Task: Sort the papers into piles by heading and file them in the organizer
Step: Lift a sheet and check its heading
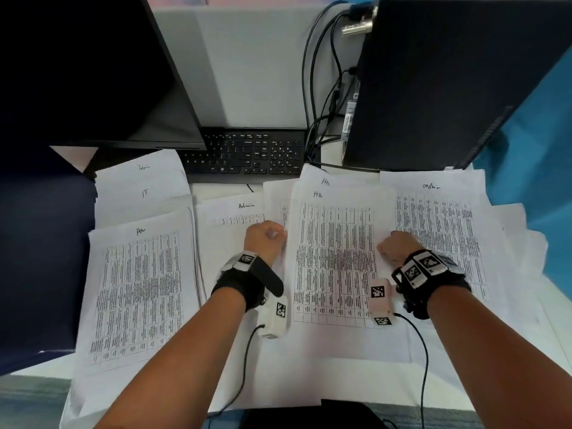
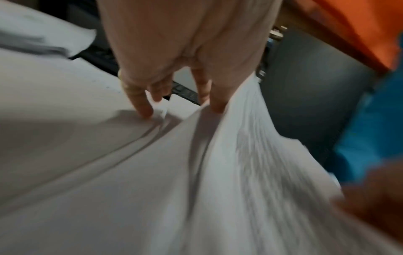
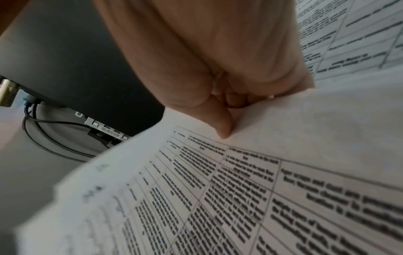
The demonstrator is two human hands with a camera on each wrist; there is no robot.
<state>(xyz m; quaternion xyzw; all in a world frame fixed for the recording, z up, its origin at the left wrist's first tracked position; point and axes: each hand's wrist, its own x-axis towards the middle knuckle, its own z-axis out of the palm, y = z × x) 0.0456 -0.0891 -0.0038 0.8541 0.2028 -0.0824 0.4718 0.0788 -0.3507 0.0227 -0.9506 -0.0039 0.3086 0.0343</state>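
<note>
Both hands [image 1: 266, 239] [image 1: 396, 247] grip the sheet headed "Hr" [image 1: 335, 261].

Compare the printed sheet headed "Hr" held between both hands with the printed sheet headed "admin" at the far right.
The white printed sheet headed "Hr" is gripped at its side edges by the left hand and right hand; the white printed sheet headed "admin" lies untouched. The Hr sheet overlaps others; the right wrist partly covers the admin sheet. Both carry dense tables and handwritten headings.

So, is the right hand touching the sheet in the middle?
Touching. In the right wrist view the right hand pinches the sheet: its thumb tip presses on the printed face near the edge, with the curled fingers behind.
</note>
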